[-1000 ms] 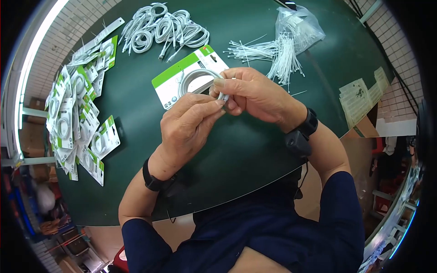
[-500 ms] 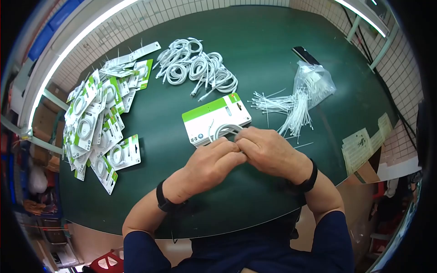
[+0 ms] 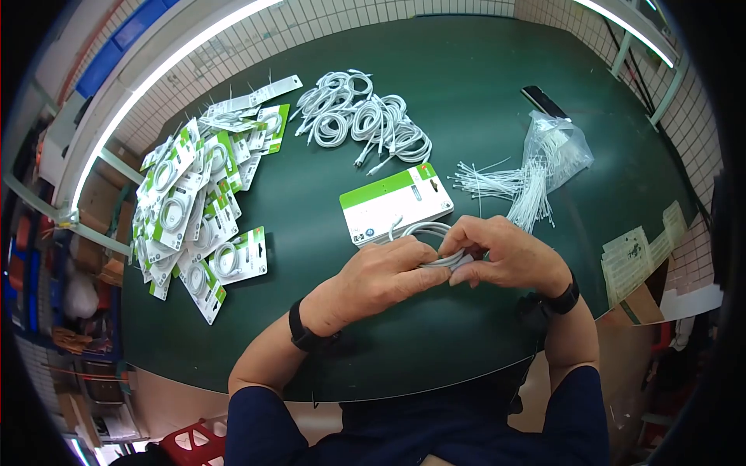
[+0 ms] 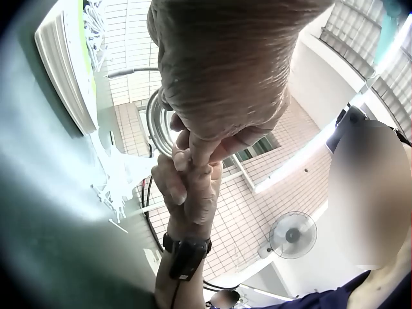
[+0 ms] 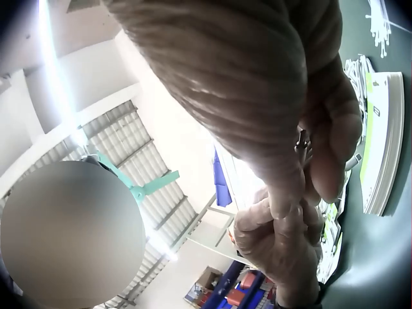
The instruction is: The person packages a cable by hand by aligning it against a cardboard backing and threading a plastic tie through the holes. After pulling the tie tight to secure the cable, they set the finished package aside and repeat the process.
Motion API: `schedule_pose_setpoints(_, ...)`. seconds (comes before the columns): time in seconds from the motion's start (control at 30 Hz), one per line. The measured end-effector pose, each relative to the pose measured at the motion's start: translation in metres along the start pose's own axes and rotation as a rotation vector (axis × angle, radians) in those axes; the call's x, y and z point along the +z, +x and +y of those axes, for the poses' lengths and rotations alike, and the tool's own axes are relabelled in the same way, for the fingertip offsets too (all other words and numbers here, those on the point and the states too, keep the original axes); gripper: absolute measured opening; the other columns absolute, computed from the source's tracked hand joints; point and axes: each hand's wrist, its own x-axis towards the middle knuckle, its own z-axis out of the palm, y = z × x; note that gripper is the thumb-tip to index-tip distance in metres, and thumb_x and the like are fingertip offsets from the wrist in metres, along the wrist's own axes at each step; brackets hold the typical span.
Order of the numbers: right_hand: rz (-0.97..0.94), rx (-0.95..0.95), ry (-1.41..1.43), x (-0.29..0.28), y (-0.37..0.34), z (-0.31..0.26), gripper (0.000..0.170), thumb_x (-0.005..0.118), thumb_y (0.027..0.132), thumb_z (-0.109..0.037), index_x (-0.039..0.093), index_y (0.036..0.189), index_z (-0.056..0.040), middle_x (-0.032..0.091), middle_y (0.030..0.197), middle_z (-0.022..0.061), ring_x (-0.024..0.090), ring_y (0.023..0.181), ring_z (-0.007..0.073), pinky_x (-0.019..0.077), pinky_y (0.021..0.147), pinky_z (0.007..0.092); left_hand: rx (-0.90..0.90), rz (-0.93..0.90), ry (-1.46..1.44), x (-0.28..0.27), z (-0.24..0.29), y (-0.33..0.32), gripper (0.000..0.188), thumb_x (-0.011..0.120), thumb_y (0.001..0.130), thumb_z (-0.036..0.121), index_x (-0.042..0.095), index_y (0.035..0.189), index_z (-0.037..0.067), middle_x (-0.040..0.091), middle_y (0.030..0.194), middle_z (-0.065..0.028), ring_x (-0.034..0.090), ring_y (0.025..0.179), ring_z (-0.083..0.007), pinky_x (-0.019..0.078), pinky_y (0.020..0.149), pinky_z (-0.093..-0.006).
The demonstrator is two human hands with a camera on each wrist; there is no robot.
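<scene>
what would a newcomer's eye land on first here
Probably the big heap of carded white cables on the left of the dark green table. Then the left hand and right hand near the centre, holding a coiled white cable just in front of a stack of green-and-white cards.

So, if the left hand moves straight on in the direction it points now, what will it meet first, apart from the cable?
Probably the right hand, just ahead of the left hand on the same looped cable; the depth is hard to judge.
</scene>
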Motion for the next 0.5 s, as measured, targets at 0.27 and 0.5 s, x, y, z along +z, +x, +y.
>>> schedule_pose_setpoints(0.27,0.073,-0.178,-0.011,0.006,0.006,0.009,0.016,0.082,0.090,-0.006,0.070,0.101,-0.0023,0.073,0.088,0.0061,0.071,0.069,0.0131,0.0533,0.057,0.0268,0.007,-0.041,-0.081,-0.003,-0.011,-0.006,0.030,0.079,0.081,0.000,0.075,0.110,0.008,0.071,0.110,-0.0090,0.070,0.085,-0.0228,0.0596,0.067,-0.0328)
schedule_pose_setpoints(0.5,0.428,-0.230,-0.135,-0.015,0.010,0.034,0.011,0.079,0.092,-0.005,0.071,0.098,-0.0010,0.072,0.089,0.0058,0.067,0.076,0.0134,0.0521,0.067,0.0277,-0.517,0.155,0.059,-0.011,-0.038,-0.003,0.053,0.088,0.082,0.012,0.068,0.130,0.006,0.063,0.134,-0.0213,0.068,0.110,-0.0333,0.0597,0.089,-0.0386)
